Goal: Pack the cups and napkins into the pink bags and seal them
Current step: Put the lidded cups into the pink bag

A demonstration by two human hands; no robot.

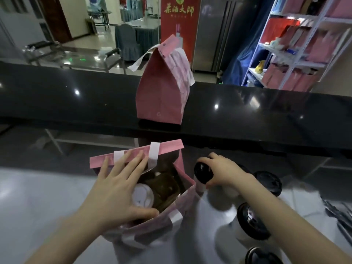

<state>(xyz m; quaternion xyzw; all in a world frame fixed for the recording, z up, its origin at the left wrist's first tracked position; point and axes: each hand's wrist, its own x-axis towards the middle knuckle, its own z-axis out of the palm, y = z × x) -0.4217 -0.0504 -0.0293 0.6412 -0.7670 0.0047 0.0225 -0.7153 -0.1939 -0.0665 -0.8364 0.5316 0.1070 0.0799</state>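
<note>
Grey counter (38, 197): left hand (114, 189) flat on open bag (168, 148), right hand (222, 172) grips blurred cup (202, 172).

Left hand (116, 187) and right hand (224, 172) are both showing bare. Both forearms are showing bare too, all the way down to the bottom edge of view.

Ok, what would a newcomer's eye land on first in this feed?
The sealed pink bag standing upright on the black ledge, dead centre. Below it, the left hand spreads the open pink bag, a white-lidded cup inside, while the right hand grips a black-lidded cup just beside it.
</note>
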